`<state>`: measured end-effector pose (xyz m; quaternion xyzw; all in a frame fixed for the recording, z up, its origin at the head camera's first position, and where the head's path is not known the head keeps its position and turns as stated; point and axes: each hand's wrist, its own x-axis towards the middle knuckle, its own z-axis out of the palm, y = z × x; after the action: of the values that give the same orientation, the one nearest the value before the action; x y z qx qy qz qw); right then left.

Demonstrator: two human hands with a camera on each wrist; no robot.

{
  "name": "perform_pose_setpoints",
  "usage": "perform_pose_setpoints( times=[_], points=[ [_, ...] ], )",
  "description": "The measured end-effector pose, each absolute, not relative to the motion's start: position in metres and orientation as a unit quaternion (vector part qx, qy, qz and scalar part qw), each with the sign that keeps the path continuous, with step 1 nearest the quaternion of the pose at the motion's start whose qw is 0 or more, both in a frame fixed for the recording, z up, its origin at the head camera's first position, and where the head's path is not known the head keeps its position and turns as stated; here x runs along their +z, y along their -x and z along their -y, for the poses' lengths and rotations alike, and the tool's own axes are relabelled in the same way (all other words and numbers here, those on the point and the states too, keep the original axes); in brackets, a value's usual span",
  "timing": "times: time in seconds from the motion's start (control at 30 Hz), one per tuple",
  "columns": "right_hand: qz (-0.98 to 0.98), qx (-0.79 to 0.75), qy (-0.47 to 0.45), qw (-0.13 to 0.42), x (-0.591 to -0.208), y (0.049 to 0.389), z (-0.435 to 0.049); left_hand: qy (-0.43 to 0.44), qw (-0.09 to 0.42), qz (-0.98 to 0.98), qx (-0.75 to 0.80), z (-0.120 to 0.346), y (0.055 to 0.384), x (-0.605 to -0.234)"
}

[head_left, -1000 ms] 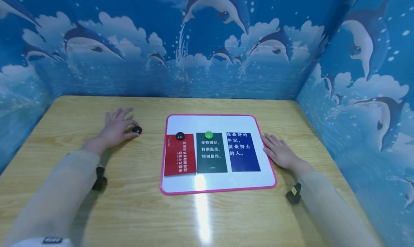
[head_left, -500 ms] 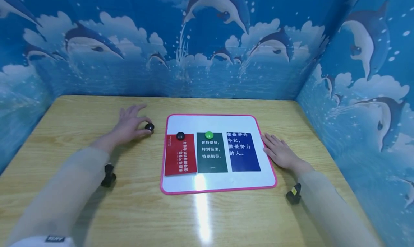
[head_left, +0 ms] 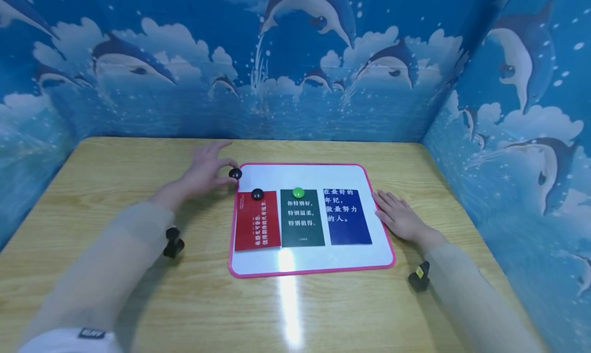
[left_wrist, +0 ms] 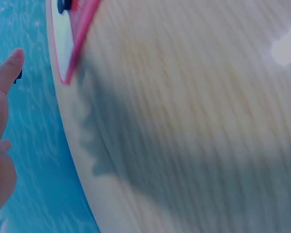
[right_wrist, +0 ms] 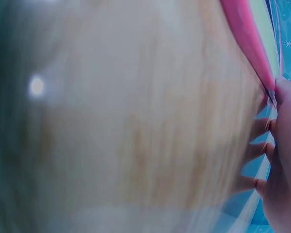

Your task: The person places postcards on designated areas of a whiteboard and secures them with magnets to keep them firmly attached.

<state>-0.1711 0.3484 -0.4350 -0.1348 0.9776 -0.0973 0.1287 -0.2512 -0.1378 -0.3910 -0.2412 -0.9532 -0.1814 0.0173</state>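
Between thumb and index finger my left hand (head_left: 207, 172) pinches a round black magnet (head_left: 235, 173), over the far left corner of a pink-edged whiteboard (head_left: 300, 178). In the left wrist view the thumb covers most of that magnet. My right hand (head_left: 400, 217) lies with straight fingers at the board's right edge. On the board are a red card (head_left: 263, 224) with a black magnet (head_left: 257, 194) at its top, a green card (head_left: 302, 230) with a green magnet (head_left: 298, 193), and a dark blue card (head_left: 348, 230) with white writing and no magnet on it.
The board lies on a wood-grain table (head_left: 208, 301). Blue dolphin-print sheeting (head_left: 295, 112) closes off the back and the sides. A bright light reflection runs down the table in front of the board.
My left hand has carried the black magnet rightward and slightly away from me, from over the table to the board's corner. The right hand, the board and the cards stay where they were.
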Motion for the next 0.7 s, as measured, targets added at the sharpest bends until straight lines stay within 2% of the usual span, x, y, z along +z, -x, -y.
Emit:
perform_pose_setpoints(
  times=[0.23, 0.7],
  points=[
    [-0.978, -0.098, 0.137, 0.126, -0.434, 0.171, -0.348, 0.247, -0.015, 0.951, -0.183, 0.099, 0.256, -0.381],
    [-0.977, -0.102, 0.147, 0.120, -0.435, 0.171, -0.349, 0.306, -0.025, 0.938, -0.162, 0.016, 0.255, -0.370]
  ],
)
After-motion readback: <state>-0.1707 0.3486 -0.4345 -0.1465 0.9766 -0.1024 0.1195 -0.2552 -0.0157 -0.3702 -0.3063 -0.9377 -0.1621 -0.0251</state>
